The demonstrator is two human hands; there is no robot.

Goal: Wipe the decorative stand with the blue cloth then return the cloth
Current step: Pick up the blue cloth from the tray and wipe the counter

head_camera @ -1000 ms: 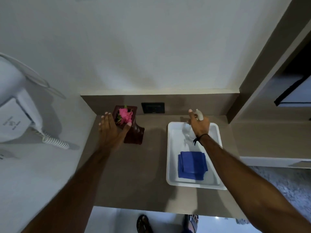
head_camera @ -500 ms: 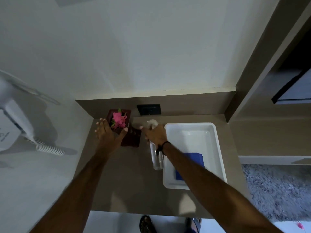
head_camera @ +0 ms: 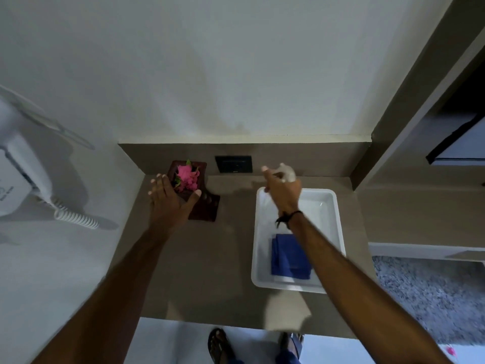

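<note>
The dark brown decorative stand (head_camera: 203,206) holds pink flowers (head_camera: 186,177) at the counter's back left. My left hand (head_camera: 169,203) rests against its left side, fingers spread, thumb on its front. The folded blue cloth (head_camera: 287,258) lies in the near half of the white tray (head_camera: 333,206). Over the tray's far left corner, my right hand (head_camera: 282,191) grips a clear spray bottle by its white head (head_camera: 287,173); the bottle's body is mostly hidden behind the hand.
A black wall socket (head_camera: 233,164) sits on the backsplash between stand and tray. A white wall hairdryer with coiled cord (head_camera: 76,218) hangs at left. The brown counter's (head_camera: 210,271) front edge is near my feet. A dark cabinet rises at right.
My right hand carried the spray bottle from the tray left toward the stand, then back over the tray's far left corner. The left hand stayed on the stand.
</note>
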